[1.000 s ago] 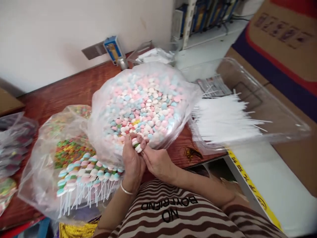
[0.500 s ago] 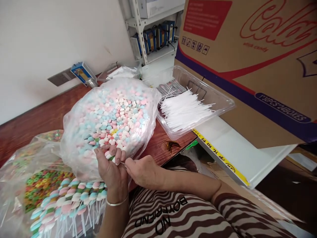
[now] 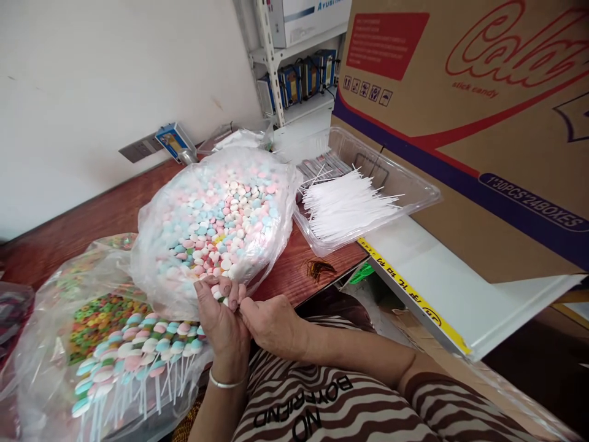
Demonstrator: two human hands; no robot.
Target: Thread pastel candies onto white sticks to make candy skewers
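Observation:
My left hand, with a bracelet on its wrist, is closed around several small candies, white and green ones showing between the fingers. Against it, my right hand is pinched at the candies' near end; a bit of white stick seems to be between its fingers, mostly hidden. Just beyond the hands lies a big clear bag of pastel candies in pink, blue and white. Left of my left hand, finished candy skewers of stacked candies on white sticks lie in a row, beside a bag of colourful ring candies.
A clear plastic tray holding white sticks stands at the table's right edge. Bundled gold twist ties lie nearby. A large cardboard box blocks the right side. Behind are a white shelf and a blue device by the wall.
The camera view has shifted, so everything sits slightly further right and lower. Both hands stay together at the candies, with only small finger movement.

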